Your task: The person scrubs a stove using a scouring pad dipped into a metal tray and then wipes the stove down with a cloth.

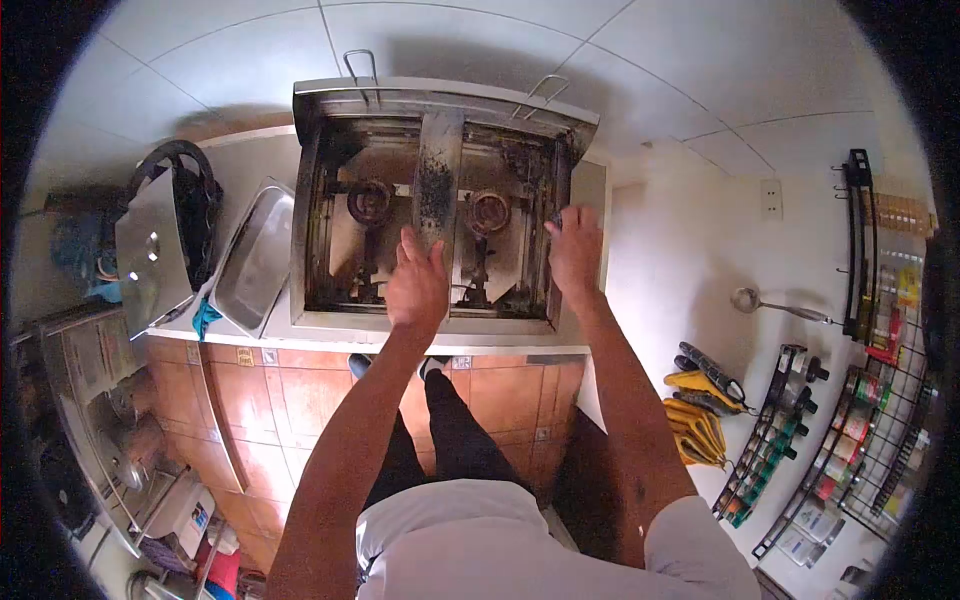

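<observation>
An uncovered two-burner stove (430,321) lies before me, its inside stained dark. One round burner (370,203) sits on the left, another (489,212) on the right, with a dirty metal strip (437,170) between them. My left hand (418,283) is over the lower end of the strip, fingers extended and nothing seen in it. At the stove's right edge, my right hand (576,248) is curled round a small dark object, mostly hidden by the fingers.
Left of the stove are a metal tray (254,262), a teal cloth (205,318), a metal panel (150,250) and black grates (200,200). A ladle (778,304), yellow gloves (696,430) and spice racks (766,440) hang on the right wall.
</observation>
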`<state>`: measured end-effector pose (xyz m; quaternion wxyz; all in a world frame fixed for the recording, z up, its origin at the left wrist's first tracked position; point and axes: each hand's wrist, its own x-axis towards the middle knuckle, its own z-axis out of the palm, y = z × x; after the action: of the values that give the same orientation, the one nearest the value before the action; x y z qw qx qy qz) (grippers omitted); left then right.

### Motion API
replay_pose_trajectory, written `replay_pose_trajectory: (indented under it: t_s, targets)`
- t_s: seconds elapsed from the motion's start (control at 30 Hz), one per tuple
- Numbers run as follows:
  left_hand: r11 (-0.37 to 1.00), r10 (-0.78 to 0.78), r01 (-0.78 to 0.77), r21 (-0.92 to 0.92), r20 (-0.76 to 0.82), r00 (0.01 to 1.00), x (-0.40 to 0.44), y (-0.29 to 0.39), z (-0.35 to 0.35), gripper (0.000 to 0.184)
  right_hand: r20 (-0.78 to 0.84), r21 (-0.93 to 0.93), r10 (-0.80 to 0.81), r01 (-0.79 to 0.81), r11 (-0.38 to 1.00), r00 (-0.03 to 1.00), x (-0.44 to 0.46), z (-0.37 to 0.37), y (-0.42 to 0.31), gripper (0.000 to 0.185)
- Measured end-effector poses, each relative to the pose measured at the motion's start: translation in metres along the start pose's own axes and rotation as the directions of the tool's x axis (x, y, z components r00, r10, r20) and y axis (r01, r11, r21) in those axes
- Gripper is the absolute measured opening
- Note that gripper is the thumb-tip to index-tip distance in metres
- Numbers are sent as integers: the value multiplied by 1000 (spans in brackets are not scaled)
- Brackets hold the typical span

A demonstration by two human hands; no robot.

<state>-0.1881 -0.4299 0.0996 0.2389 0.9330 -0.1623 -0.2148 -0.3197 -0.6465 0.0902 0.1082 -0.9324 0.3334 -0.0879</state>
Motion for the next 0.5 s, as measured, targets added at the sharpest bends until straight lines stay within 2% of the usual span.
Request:
replay_pose_trajectory:
  t_s: [0.03, 0.1, 0.17, 0.23, 0.3, 0.37, 0.47, 0.5]
  targets:
    - [1000, -16, 16, 8, 4, 1000, -1, 3, -3, 64, 28, 11, -16, 16, 1000, 999, 1, 0, 1, 26]
    - [1000, -20, 19, 16, 14, 1000, 1, 6, -8, 63, 58, -152, -58, 67, 986, 997, -68, -12, -9, 24]
    - [1000, -18, 17, 22, 34, 999, 0, 3, -7, 62, 100, -139, -64, 77, 987, 993, -102, -19, -13, 26]
    - [1000, 9, -9, 10, 10, 1000, -1, -1, -3, 61, 101, -163, -51, 68, 984, 994, -95, -23, -16, 29]
    - [1000, 1, -1, -5, 7, 1000, 2, -1, -1, 61, 61, -217, -54, 66, 974, 997, -26, -14, -17, 32]
    - [999, -35, 35, -18, 46, 998, 1, 5, -8, 62, 21, -129, -86, 88, 988, 996, 26, -16, -20, 24]
    - [997, 54, -50, 57, -69, 996, 0, -1, 1, 59, 27, -157, -88, 91, 983, 996, -21, -19, -19, 26]
    - [997, 45, -41, 64, -61, 997, 1, 1, -3, 59, 37, -175, -118, 122, 977, 992, -58, -18, -15, 27]
